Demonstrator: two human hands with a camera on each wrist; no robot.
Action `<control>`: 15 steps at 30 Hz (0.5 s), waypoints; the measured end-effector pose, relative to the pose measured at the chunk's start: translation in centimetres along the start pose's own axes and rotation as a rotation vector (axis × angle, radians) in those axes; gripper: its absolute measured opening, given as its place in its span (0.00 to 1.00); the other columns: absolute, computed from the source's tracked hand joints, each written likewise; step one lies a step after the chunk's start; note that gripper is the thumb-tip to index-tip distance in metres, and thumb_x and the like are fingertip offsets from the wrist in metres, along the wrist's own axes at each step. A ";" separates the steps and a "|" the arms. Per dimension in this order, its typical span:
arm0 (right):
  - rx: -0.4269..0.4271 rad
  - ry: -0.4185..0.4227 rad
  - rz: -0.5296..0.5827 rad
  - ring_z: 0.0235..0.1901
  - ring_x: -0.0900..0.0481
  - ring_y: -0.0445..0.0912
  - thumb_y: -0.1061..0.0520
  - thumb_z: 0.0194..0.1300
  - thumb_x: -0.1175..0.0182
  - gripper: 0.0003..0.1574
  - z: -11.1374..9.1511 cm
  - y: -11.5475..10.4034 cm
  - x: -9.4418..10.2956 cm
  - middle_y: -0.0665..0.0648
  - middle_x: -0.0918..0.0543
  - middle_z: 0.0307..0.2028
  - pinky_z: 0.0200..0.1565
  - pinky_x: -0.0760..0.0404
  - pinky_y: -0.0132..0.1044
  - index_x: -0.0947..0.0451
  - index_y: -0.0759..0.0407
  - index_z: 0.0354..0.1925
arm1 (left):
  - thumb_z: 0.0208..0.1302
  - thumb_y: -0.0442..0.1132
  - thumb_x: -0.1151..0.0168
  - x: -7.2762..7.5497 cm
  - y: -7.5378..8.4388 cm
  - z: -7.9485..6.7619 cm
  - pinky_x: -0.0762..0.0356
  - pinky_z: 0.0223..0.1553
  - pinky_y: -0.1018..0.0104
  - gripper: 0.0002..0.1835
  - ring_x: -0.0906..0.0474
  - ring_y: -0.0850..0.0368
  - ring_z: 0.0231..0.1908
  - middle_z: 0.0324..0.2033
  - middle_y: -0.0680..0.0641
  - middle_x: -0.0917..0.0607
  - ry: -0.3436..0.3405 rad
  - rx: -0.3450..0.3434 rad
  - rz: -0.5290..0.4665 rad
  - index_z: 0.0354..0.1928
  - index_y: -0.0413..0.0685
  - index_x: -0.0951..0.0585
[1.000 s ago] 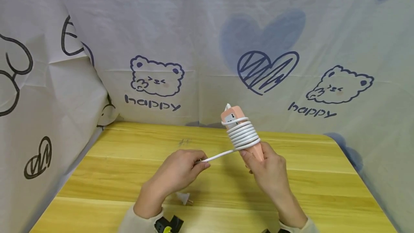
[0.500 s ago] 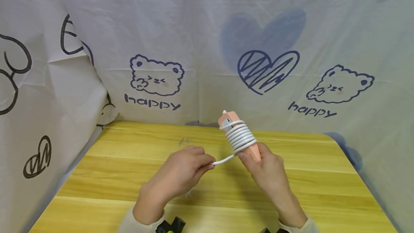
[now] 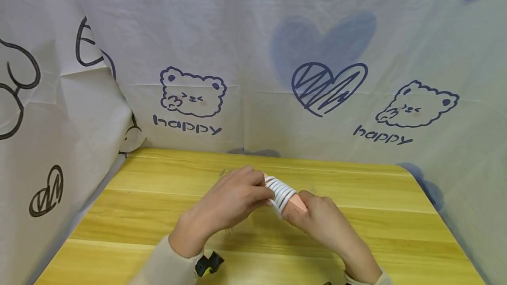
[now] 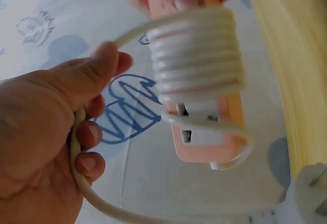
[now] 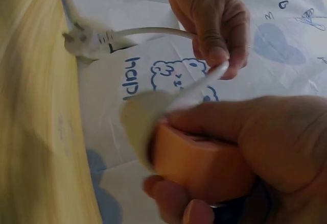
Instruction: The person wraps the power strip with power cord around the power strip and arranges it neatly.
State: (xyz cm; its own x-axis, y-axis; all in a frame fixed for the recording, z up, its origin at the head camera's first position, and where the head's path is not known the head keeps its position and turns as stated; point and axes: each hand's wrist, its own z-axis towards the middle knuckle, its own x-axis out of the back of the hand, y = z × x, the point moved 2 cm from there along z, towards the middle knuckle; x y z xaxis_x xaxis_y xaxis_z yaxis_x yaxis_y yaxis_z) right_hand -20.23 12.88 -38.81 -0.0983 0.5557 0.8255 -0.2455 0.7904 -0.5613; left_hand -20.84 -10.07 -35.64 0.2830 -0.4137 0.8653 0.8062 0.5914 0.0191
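A pink power strip (image 3: 298, 205) is wrapped in several side-by-side turns of its white cord (image 3: 282, 192). My right hand (image 3: 328, 223) grips the bare end of the strip above the table. To its left, my left hand (image 3: 233, 199) pinches the loose cord close beside the coil, partly covering the strip's far end. In the left wrist view, thumb and index finger hold the cord, and its tail runs down through the curled fingers. A light panel with ports (image 4: 202, 127) shows below the coil there. The white plug (image 5: 84, 41) dangles on the cord's tail near the table.
A yellow wood-grain table (image 3: 380, 241) lies beneath both hands. Behind it hangs a pale cloth (image 3: 253, 56) printed with bears and hearts, and another printed sheet (image 3: 71, 113) borders the left side. A black wrist mount (image 3: 209, 264) sits at the left sleeve.
The strip has tipped lower and moved left and toward me. My left hand has moved right and up, from pulling the cord out to the side to right beside the coil.
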 end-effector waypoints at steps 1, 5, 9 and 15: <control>0.019 -0.033 0.012 0.21 0.27 0.41 0.43 0.63 0.25 0.17 -0.1 0.1 0.1 0.46 0.21 0.23 0.23 0.28 0.36 0.20 0.50 0.37 | 0.65 0.49 0.26 0.0 -0.1 0.2 0.32 0.35 0.69 0.06 0.32 0.61 0.34 0.32 0.59 0.24 -0.010 -0.017 -0.002 0.42 0.61 0.10; 0.124 -0.218 0.090 0.21 0.25 0.39 0.43 0.64 0.26 0.15 -0.5 0.6 0.6 0.44 0.20 0.24 0.22 0.25 0.35 0.18 0.49 0.40 | 0.63 0.53 0.25 -0.1 -0.5 0.9 0.33 0.33 0.72 0.10 0.33 0.63 0.32 0.29 0.60 0.25 -0.043 -0.064 -0.040 0.37 0.59 0.12; 0.214 -0.426 0.207 0.20 0.23 0.37 0.47 0.65 0.27 0.10 -0.9 1.1 1.2 0.44 0.19 0.25 0.21 0.23 0.34 0.18 0.47 0.40 | 0.59 0.59 0.26 -0.5 -0.9 1.2 0.32 0.32 0.75 0.15 0.32 0.66 0.31 0.28 0.61 0.23 -0.090 -0.080 -0.141 0.33 0.59 0.17; 0.364 -0.646 0.377 0.21 0.25 0.32 0.52 0.64 0.27 0.09 -1.3 1.9 1.8 0.41 0.19 0.26 0.22 0.22 0.31 0.17 0.45 0.42 | 0.72 0.52 0.33 -1.3 -1.5 1.0 0.24 0.40 0.74 0.09 0.27 0.69 0.35 0.35 0.61 0.19 -0.267 0.011 -0.548 0.42 0.57 0.13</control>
State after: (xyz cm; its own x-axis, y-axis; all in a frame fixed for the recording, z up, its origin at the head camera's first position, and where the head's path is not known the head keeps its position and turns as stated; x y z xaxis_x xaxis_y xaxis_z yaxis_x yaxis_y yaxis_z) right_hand -19.65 15.77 -38.47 -0.7433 0.4217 0.5192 -0.3706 0.3865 -0.8445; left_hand -22.92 -9.72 -36.26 -0.3129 -0.4729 0.8237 0.7919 0.3489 0.5011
